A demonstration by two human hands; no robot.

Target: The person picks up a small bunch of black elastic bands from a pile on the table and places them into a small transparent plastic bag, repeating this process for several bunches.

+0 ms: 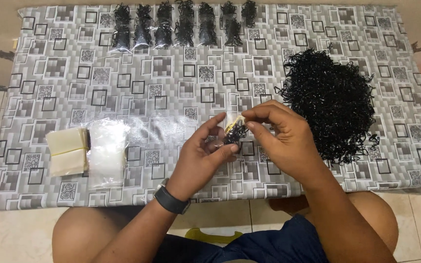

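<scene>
Over the near middle of the table, my left hand [201,155] grips a small clear bag [234,127] partly filled with black rubber bands. My right hand [277,139] pinches the top of that same bag from the right, fingertips at its mouth. A large heap of loose black rubber bands [332,100] lies just right of my hands. A dark watch sits on my left wrist.
A row of filled clear bags of black bands [183,24] lines the far edge. At the near left lie a stack of cream paper cards [66,151] and a stack of empty clear bags [107,151]. A grey patterned cloth [74,73] covers the low table; tiled floor surrounds it.
</scene>
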